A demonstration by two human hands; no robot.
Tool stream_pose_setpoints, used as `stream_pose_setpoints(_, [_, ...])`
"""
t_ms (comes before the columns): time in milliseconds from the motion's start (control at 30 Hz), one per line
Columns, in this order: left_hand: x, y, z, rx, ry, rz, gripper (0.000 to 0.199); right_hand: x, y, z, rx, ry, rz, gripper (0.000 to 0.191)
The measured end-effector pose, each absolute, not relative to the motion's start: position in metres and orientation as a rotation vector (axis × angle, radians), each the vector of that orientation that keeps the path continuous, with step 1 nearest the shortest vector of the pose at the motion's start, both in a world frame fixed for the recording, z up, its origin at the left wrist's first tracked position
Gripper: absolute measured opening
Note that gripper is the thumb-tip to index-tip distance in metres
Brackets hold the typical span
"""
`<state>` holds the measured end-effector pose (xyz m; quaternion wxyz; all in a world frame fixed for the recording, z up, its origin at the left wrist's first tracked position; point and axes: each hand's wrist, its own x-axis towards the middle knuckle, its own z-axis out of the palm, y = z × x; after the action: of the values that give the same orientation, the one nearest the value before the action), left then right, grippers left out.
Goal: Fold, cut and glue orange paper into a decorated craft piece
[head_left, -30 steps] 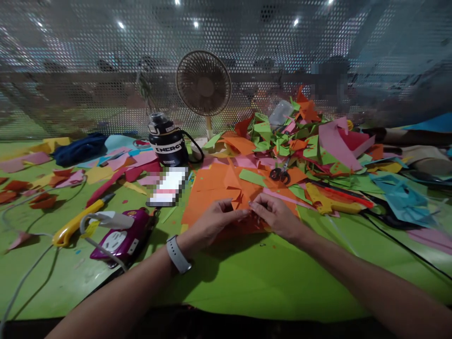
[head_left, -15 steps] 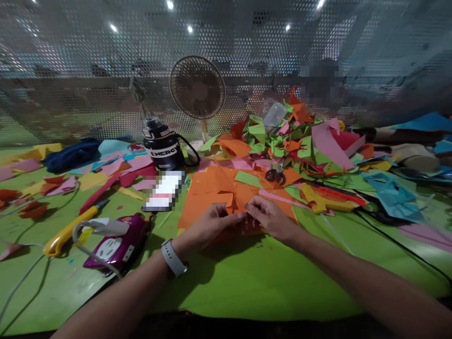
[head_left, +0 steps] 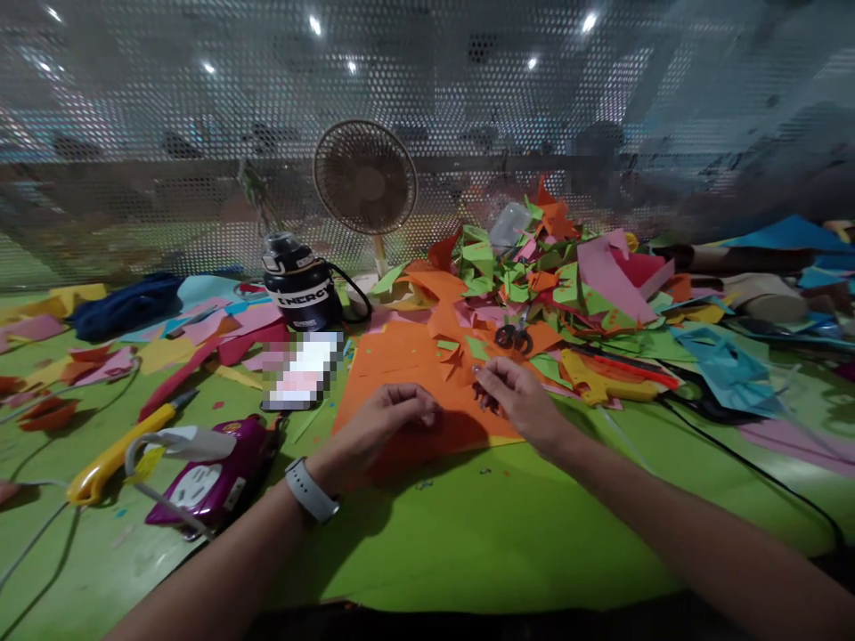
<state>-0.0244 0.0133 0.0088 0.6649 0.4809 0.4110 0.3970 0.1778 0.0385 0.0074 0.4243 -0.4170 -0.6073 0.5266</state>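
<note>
Orange paper sheets (head_left: 387,361) lie on the green table in front of me. Over their left part rests my left hand (head_left: 394,411), its fingers curled together with no paper visible in them; a pale watch is on that wrist. My right hand (head_left: 511,392) is over the right side of the sheets, thumb and fingertips pinched; what they hold, if anything, is too small to name. A small folded orange piece (head_left: 451,358) stands on the sheets beyond the hands. Black-handled scissors (head_left: 514,337) lie just behind my right hand.
A yellow glue gun (head_left: 605,383) lies at right, a phone (head_left: 304,369), purple power socket (head_left: 207,476) and yellow tool (head_left: 120,450) at left. Behind are a black bottle (head_left: 300,289), a fan (head_left: 366,178) and heaped paper scraps (head_left: 514,263).
My hands have moved apart. The folded orange piece that was between them now sits on the sheets beyond them. The view has shifted slightly.
</note>
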Motion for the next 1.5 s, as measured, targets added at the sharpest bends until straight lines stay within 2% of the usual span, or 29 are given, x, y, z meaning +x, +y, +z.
stream_pose_setpoints(133, [-0.011, 0.012, 0.001, 0.863, 0.847, 1.148, 0.025, 0.174, 0.034, 0.002, -1.022, -1.559, 1.334, 0.039])
stream_pose_setpoints(300, [-0.001, 0.012, -0.007, 0.797, 0.876, 1.131, 0.025, 0.172, 0.031, 0.005, -1.039, -1.782, 1.261, 0.041])
stream_pose_setpoints(400, [-0.004, 0.014, -0.003, 0.799, 0.902, 1.142, 0.031, 0.186, 0.031, 0.028, -1.044, -1.874, 0.943, 0.038])
stream_pose_setpoints(500, [-0.007, 0.014, 0.002, 0.840, 0.910, 1.116, 0.035, 0.209, 0.028, 0.062, -0.904, -1.785, 0.493, 0.026])
stream_pose_setpoints(600, [-0.009, 0.014, 0.005, 0.926, 0.938, 1.093, 0.034, 0.233, 0.023, 0.091, -0.760, -1.532, -0.070, 0.018])
stream_pose_setpoints(667, [-0.010, 0.013, 0.005, 0.990, 0.957, 1.075, 0.031, 0.246, 0.022, 0.105, -0.693, -1.247, -0.266, 0.019])
stream_pose_setpoints(733, [-0.011, 0.012, 0.005, 1.044, 0.968, 1.062, 0.029, 0.259, 0.023, 0.116, -0.704, -1.081, -0.132, 0.018])
stream_pose_setpoints(867, [-0.013, 0.012, 0.008, 1.065, 0.974, 1.061, 0.025, 0.291, 0.025, 0.133, -0.878, -0.953, 0.575, 0.027])
stream_pose_setpoints(933, [-0.013, 0.012, 0.010, 1.058, 0.974, 1.066, 0.023, 0.308, 0.023, 0.138, -0.843, -0.852, 0.795, 0.035])
stream_pose_setpoints(1067, [-0.013, 0.012, 0.010, 1.033, 0.975, 1.064, 0.023, 0.331, 0.009, 0.140, -0.510, -0.576, 0.935, 0.049])
stream_pose_setpoints(1167, [-0.013, 0.012, 0.009, 1.022, 0.963, 1.074, 0.024, 0.340, -0.003, 0.136, -0.324, -0.407, 0.921, 0.050])
stream_pose_setpoints(1233, [-0.013, 0.012, 0.010, 1.025, 0.957, 1.077, 0.025, 0.341, -0.005, 0.130, -0.363, -0.447, 0.889, 0.050])
stream_pose_setpoints(1333, [-0.014, 0.012, 0.010, 1.031, 0.955, 1.045, 0.028, 0.328, 0.002, 0.112, -0.749, -0.830, 0.832, 0.038])
stream_pose_setpoints(1400, [-0.015, 0.012, 0.010, 1.042, 0.949, 1.012, 0.029, 0.306, 0.010, 0.094, -1.062, -1.238, 0.924, 0.010])
stream_pose_setpoints(1433, [-0.015, 0.012, 0.009, 1.051, 0.941, 0.995, 0.029, 0.291, 0.013, 0.084, -1.122, -1.315, 0.992, 0.020])
stream_pose_setpoints(1500, [-0.016, 0.012, 0.009, 1.070, 0.926, 0.960, 0.027, 0.262, 0.017, 0.065, -1.264, -1.494, 1.244, 0.063])
